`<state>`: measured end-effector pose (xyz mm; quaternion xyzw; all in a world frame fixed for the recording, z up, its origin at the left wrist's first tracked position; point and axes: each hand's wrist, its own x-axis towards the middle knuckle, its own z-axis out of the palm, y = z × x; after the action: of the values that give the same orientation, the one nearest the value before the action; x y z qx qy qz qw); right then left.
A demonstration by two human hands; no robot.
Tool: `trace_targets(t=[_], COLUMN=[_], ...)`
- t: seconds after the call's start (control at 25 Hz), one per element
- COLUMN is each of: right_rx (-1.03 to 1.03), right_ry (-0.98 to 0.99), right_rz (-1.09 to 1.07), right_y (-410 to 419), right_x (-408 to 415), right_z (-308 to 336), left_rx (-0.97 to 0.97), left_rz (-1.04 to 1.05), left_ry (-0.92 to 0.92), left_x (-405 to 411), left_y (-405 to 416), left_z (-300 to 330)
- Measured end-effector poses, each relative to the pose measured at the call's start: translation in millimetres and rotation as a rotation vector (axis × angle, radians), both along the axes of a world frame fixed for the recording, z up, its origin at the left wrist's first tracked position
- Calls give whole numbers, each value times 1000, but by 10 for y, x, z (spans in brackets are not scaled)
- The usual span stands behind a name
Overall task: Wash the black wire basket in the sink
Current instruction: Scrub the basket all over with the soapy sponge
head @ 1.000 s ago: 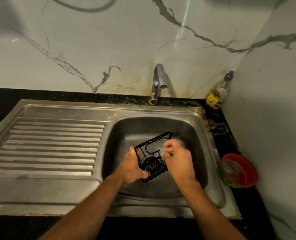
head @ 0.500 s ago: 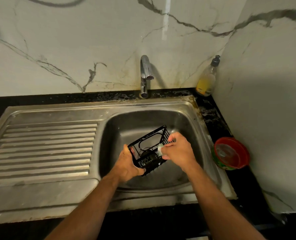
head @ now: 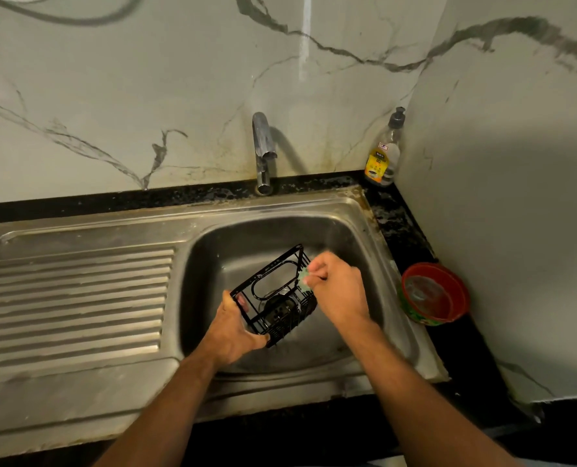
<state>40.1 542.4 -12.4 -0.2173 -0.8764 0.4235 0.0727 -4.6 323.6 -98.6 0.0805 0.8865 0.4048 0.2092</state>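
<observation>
Both forearms reach forward over the sink point(head: 364, 227) rim. Left hand point(head: 234, 332), fingers curled round the near-left edge of the basket point(head: 273, 298), holds it tilted above the drain. Right hand point(head: 339, 289), fingers closed, pinches what looks like a green scrubber point(head: 304, 281) against the basket's right side. Beyond: tap point(head: 262, 153), soap bottle point(head: 383, 156), red bowl point(head: 435, 293) on the table.
</observation>
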Motion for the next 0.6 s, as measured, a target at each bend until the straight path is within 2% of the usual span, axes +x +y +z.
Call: trace_targets(t=[0.16,0.36,0.44,0.6], right_rx=[112,214,118,-294], right_ry=[-38,114,70,-47], right_rz=[153,55,47,24], right_y=[-132,-53,-5,284], right_x=[98,29,-40,-154], right_z=[-61,-103,-112,18], left_rx=[-3,12,-1,11], left_rz=[22,15,-2,-31], left_ry=[-1,-18,-11,-45], left_x=[-14,-33,-53,-131], left_y=[39,74,52,31], left_z=[33,84,79,86])
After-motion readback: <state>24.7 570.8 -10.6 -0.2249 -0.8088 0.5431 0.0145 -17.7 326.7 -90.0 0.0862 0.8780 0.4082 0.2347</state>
